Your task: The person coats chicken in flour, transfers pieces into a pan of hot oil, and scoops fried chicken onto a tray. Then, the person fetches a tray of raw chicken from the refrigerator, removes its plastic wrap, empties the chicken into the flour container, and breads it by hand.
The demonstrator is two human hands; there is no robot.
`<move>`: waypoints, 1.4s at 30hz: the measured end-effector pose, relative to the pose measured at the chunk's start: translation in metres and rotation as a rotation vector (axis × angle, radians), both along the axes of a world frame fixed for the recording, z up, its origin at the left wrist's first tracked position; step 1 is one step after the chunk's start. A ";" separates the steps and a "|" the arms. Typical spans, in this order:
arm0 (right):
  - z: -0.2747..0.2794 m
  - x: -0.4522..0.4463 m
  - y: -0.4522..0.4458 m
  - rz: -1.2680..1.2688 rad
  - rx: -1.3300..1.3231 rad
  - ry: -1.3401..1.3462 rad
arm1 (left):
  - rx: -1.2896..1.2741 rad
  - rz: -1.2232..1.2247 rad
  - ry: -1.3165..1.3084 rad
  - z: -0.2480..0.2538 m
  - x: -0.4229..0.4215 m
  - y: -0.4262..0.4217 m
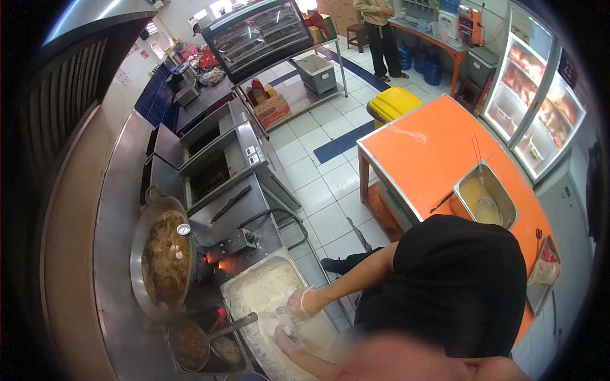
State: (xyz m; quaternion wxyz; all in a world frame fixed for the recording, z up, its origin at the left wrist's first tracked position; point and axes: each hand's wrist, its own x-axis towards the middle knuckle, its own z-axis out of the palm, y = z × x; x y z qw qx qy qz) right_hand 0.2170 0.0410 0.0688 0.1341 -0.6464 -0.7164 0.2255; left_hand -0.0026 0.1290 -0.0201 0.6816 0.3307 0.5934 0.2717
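Observation:
Both hands are in a metal tray [227,293] of white flour [260,289]. My right hand [301,302], in a clear plastic glove, curls down over flour-coated lumps [287,322]; what lies under its fingers cannot be made out. Just below it, my left hand [287,341] reaches into the same flour, its fingers largely buried and whitened. Left of the tray, a large wok [136,267] holds bubbling oil with food and a dial thermometer [183,229] at its rim. A long-handled strainer [190,346] rests near the tray's lower left corner.
Flames [216,261] burn between wok and tray. Behind me stands an orange table [419,159] with a metal pan [508,203] of pale liquid and a wire skimmer [487,206]. Beyond are a yellow bin [394,103], a display fridge [534,89] and another person [379,38] standing.

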 end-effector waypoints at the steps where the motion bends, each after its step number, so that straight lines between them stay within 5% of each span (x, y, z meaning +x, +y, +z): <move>1: -0.001 0.001 0.000 0.022 0.004 -0.014 | -0.009 -0.004 -0.001 -0.019 -0.009 0.005; 5: 0.008 -0.001 -0.002 0.033 -0.071 -0.009 | -0.006 0.135 0.201 -0.003 -0.011 -0.008; 8: 0.000 -0.002 -0.003 -0.041 0.066 0.064 | 0.234 0.117 0.394 0.004 -0.015 -0.006; 14: -0.043 0.006 0.033 0.079 -0.105 0.185 | 0.665 -0.063 0.185 -0.029 -0.035 0.002; 15: -0.073 0.008 0.034 0.093 0.058 0.381 | 0.337 -0.060 0.658 0.038 -0.004 -0.017; 17: -0.108 0.022 0.051 0.230 0.136 0.616 | 0.339 -0.148 0.338 0.029 0.003 -0.017; 20: -0.063 0.034 0.046 0.240 0.086 0.663 | 0.132 -0.075 0.021 0.034 0.020 -0.021; 21: -0.040 0.035 0.040 0.209 0.025 0.667 | 0.329 -0.157 0.067 -0.040 0.006 -0.006; 24: 0.004 0.039 0.033 0.051 -0.165 0.663 | 0.302 0.071 -0.219 0.067 0.043 -0.022; 28: 0.025 0.040 0.055 -0.042 -0.404 0.791 | 0.255 0.079 -0.646 0.083 0.038 -0.012; 31: 0.020 0.036 0.059 0.083 -0.355 0.943 | 0.188 0.083 -0.501 0.095 0.026 -0.020; 35: 0.006 0.028 0.059 0.082 -0.558 0.976 | 0.408 -0.334 0.172 0.039 -0.014 -0.007; 37: -0.031 0.022 0.063 0.182 -0.417 0.957 | 0.586 -0.519 0.471 0.026 -0.026 -0.006; 38: -0.050 0.020 0.065 0.228 -0.345 0.945 | 0.564 -0.460 0.387 0.045 -0.024 -0.010; 40: -0.031 0.003 0.059 0.014 -0.628 1.129 | 0.512 -0.346 0.218 0.093 -0.018 -0.022; 42: 0.002 0.002 0.055 0.097 -0.627 0.981 | 0.443 -0.467 0.194 0.073 -0.036 -0.014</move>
